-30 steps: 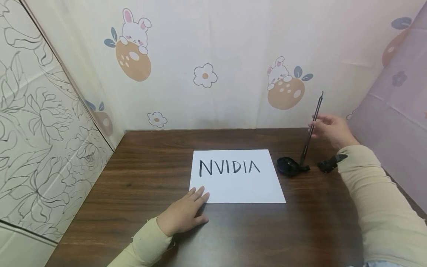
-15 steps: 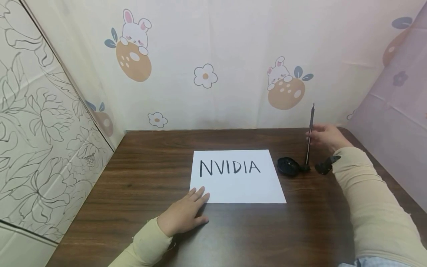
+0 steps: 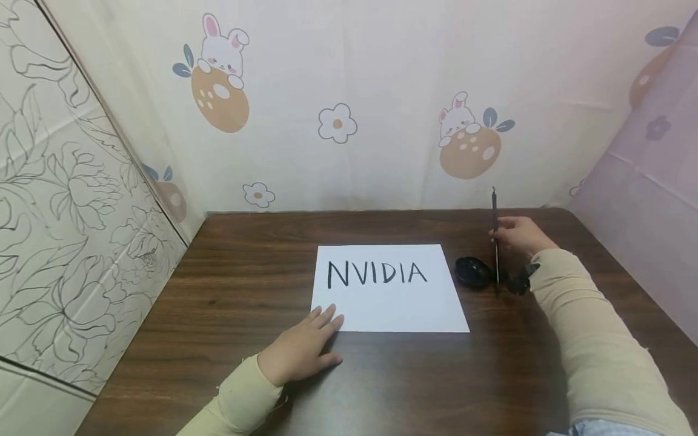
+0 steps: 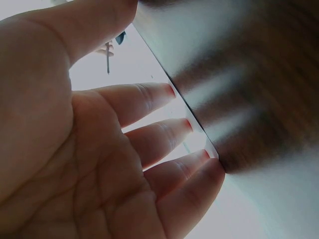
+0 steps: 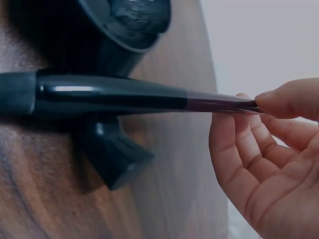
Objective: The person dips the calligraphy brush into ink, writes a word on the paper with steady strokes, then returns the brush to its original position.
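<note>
My left hand [image 3: 300, 348] lies with its fingers spread over the near left corner of a white paper sheet [image 3: 389, 309]. Black letters on the sheet read NVIDIA. In the left wrist view the fingertips meet the paper's edge. At the right, my right hand [image 3: 520, 235] pinches a dark calligraphy brush [image 3: 494, 209] between thumb and fingertips, nearly upright with its loop end up. A round black ink dish [image 3: 472, 272] stands just left of the brush. Its short stub [image 5: 114, 154] shows beside the brush handle in the right wrist view; the bristles are out of that view.
Everything stands on a dark wood-grain table [image 3: 245, 260]. A pale curtain [image 3: 382, 60] printed with rabbits and flowers hangs along the back edge, and a floral panel [image 3: 71, 181] borders the left. A black wrist camera [image 3: 519, 282] sits below my right hand.
My right hand has moved left and down with the brush, which has gone from leaning right to almost upright. The left hand and the paper have stayed still.
</note>
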